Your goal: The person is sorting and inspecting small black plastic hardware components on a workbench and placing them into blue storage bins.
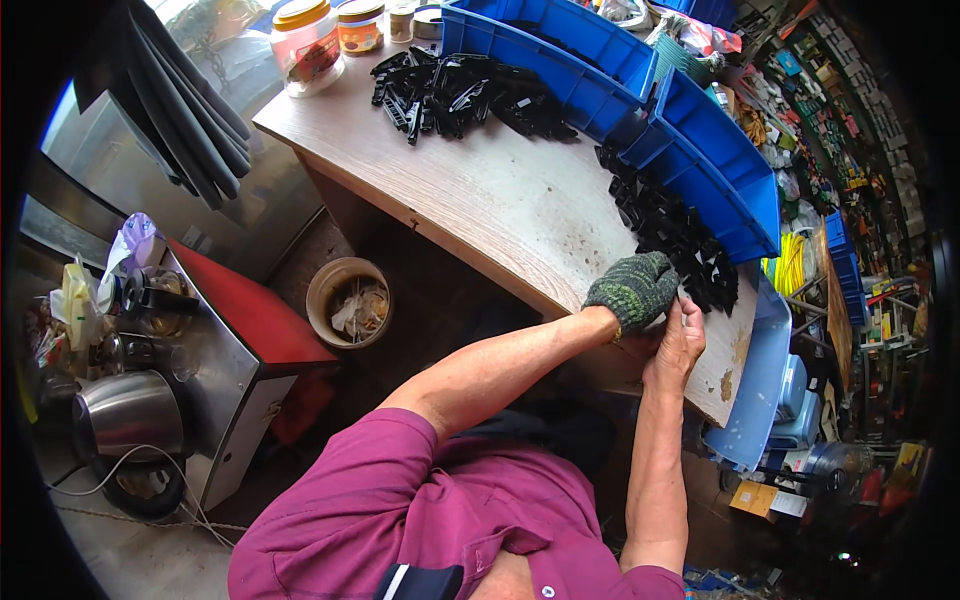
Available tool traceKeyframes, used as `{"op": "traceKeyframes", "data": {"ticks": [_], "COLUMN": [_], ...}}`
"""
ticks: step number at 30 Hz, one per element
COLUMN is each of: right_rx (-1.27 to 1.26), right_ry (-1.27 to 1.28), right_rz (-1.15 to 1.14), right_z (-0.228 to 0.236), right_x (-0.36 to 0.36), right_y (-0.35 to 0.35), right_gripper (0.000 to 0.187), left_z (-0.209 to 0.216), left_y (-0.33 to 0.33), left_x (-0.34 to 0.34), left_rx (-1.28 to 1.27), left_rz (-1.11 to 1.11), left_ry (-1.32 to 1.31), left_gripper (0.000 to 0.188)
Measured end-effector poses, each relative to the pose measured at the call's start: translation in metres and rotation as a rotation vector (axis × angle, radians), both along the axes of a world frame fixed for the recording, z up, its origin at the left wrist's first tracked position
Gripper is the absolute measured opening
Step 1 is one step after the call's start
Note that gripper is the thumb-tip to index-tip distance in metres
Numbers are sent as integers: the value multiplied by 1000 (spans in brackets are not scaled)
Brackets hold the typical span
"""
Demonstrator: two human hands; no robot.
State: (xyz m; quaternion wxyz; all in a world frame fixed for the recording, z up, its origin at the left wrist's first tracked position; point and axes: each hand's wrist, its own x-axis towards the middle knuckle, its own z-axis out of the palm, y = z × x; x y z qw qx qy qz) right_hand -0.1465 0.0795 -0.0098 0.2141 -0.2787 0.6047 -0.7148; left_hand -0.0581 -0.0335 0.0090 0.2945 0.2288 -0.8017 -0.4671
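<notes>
At the far left a steel kettle (130,412) is seen on a low metal stand with a red top (255,315), and a round bin (348,300) of scraps is set on the floor under the table edge, handy for waste. On the wooden table (500,200) a heap of black plastic parts (465,95) is spread out beside jars (320,35) and the blue bins (600,70), seemingly kept within reach. The left hand (632,290), covered by a knitted glove, is curled loosely near the table's edge, against a second pile of black parts (680,245). The right hand (680,340), bare, is raised just beside it, the fingers closed as if pinching one small part; what is gripped cannot be made out. A pale blue tray (755,390) is placed below the edge, probably to catch pieces.
</notes>
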Motion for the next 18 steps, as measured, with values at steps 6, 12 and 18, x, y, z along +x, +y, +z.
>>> {"op": "traceKeyframes", "data": {"ticks": [6, 12, 18], "right_rx": [-56, 100, 73], "right_ry": [-9, -43, -28], "right_rz": [-16, -31, -148], "right_z": [-4, 13, 6], "right_x": [-8, 5, 5], "right_y": [3, 0, -6], "right_gripper": [19, 18, 21], "left_z": [-12, -9, -9], "left_y": [2, 10, 20], "left_x": [2, 3, 3], "left_rx": [-26, 124, 88], "left_rz": [-65, 39, 188], "left_ry": [135, 155, 91], "left_gripper": [27, 29, 29]}}
